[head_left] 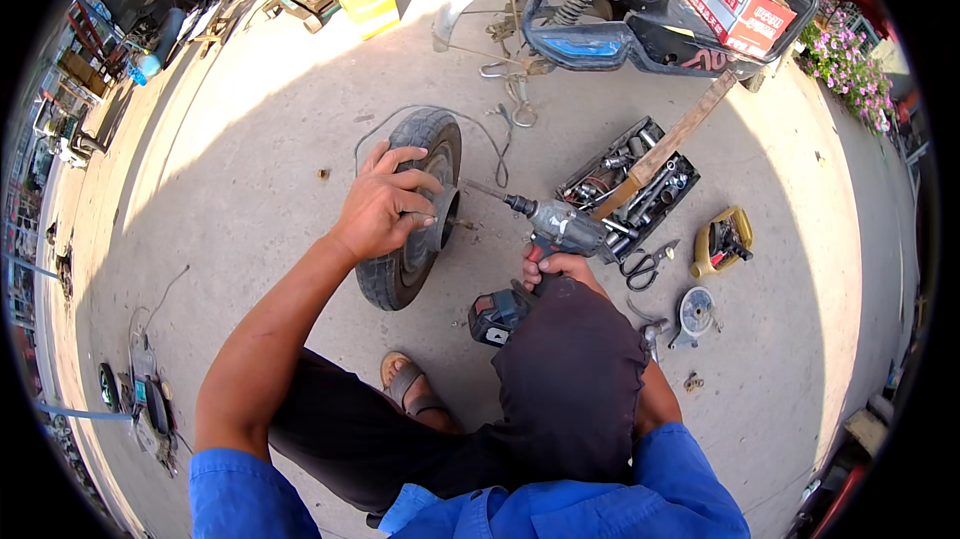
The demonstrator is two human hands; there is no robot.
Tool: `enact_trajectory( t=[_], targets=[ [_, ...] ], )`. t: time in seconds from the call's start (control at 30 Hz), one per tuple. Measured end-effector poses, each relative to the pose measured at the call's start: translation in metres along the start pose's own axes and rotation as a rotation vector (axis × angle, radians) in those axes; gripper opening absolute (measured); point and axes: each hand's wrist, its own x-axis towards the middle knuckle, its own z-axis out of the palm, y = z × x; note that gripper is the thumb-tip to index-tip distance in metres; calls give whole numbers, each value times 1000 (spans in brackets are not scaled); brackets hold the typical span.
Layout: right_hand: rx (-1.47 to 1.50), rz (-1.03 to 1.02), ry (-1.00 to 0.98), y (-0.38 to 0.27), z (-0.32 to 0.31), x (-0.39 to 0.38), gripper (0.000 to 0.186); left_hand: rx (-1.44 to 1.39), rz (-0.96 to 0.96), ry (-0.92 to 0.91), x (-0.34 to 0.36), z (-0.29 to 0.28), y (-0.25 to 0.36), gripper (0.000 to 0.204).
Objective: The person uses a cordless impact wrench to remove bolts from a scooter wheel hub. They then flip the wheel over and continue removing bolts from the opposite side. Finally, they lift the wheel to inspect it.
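1. Here, upright on the concrete ground (pixel 250 189) at centre frame: a small scooter wheel (pixel 410 214), rubber tyre on a metal hub; probably heavy, stiff, prone to rolling.
2. Left hand (pixel 385 209), fingers spread, pressed flat over the tyre's top and sidewall; grippy rubber, a sound hold.
3. Right hand (pixel 555 267) wrapped tight around a cordless impact wrench (pixel 545 239), bit aimed at the hub from three o'clock.
4. At two o'clock, an open socket tray (pixel 630 184); scissors (pixel 645 264) just beside.
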Motion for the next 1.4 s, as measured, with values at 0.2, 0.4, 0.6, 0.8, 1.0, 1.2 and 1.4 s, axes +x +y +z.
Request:
enact_trajectory(
  t=[0.2,0.4,0.6,0.8,1.0,1.2,1.4],
  targets=[
    [-65,-22,69,-16,-5,6,34,-20,35,-72,-6,-6,7,23],
    [-170,-24,103,-21,-8,22,25,-101,-158,173,-14,9,9,60],
    [-219,-27,115,-17,-6,53,20,3,-450,206,-21,17,0,85],
    [-245,-5,76,-15,-8,76,22,-26,-471,193,-35,8,-13,88],
    [-269,30,56,-10,1,86,28,-51,-480,214,-51,1,-23,84],
    [-286,44,33,-6,2,94,28,-27,-444,232,-59,0,-31,84],
    [-264,57,44,-6,7,97,23,-23,-465,219,-59,0,-31,86]
  ],
)
